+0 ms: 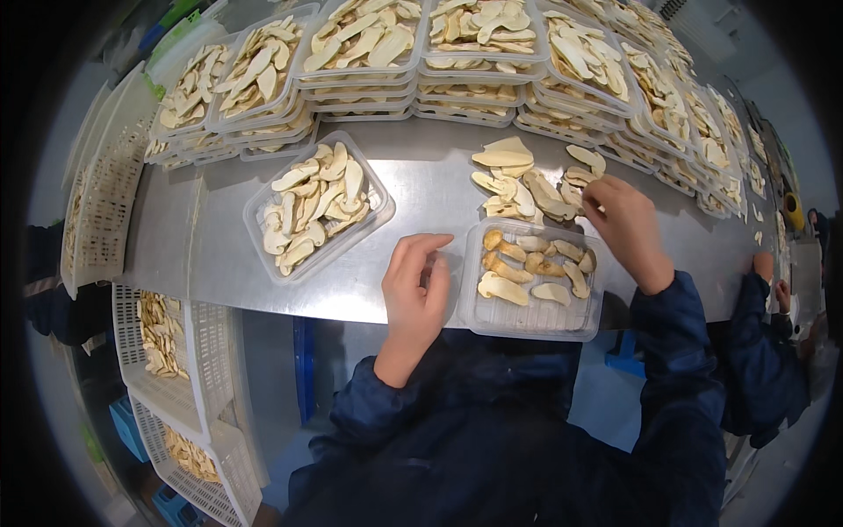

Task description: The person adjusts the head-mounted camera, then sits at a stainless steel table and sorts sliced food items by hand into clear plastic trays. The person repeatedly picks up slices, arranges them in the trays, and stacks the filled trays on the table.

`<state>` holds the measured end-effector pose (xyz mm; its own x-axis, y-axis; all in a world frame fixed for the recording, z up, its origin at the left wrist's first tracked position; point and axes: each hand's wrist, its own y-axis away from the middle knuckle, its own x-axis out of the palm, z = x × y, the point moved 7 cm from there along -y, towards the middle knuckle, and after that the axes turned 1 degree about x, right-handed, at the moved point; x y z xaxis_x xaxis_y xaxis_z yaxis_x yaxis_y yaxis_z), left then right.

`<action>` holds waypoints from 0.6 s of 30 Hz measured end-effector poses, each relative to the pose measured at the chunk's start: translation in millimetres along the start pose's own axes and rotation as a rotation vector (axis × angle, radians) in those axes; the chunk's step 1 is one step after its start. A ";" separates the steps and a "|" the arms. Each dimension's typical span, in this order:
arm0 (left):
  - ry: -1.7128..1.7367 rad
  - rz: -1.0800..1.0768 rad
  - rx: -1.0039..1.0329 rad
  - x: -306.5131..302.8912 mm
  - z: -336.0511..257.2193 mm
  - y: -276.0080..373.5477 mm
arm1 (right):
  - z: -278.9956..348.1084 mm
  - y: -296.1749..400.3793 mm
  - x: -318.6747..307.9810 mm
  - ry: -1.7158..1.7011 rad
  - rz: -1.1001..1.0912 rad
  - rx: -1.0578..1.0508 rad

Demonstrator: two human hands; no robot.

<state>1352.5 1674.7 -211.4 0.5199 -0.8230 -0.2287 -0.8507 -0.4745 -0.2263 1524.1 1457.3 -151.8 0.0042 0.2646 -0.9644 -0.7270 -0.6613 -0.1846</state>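
Note:
A clear plastic tray (527, 323) holding several mushroom pieces, some brownish and some pale, lies at the near edge of the metal table. Left of it my left hand (416, 283) hovers with fingers curled and apart, nothing visible in it. My right hand (622, 221) is at the right end of a loose heap of sliced mushrooms (504, 188) behind the tray; its fingertips touch or nearly touch a slice, and whether they grip it is hidden. Farther left, a second clear tray (299, 273) full of pale slices (316, 204) stands at an angle.
Stacked clear trays of sliced mushrooms (471, 72) line the table's far side. A white perforated crate (108, 204) stands at the left end; more crates with slices (161, 342) are below the table edge. At the right, a co-worker's dark sleeve (757, 349) and hand are near the table.

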 end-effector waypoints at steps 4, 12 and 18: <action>-0.009 0.004 0.018 1.3 0.5 0.1 | 5.6 3.1 -3.9 -0.143 0.006 0.074; 0.012 0.004 0.003 0.9 -1.6 -0.9 | 6.7 -20.5 16.6 -0.160 0.175 0.075; -0.011 -0.015 0.062 -1.2 -1.9 -0.6 | 19.9 -2.8 10.5 -0.592 0.278 0.230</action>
<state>1352.2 1675.4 -209.2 0.5339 -0.8121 -0.2353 -0.8363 -0.4663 -0.2884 1512.6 1475.9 -157.6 -0.5315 0.4886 -0.6920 -0.7739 -0.6122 0.1622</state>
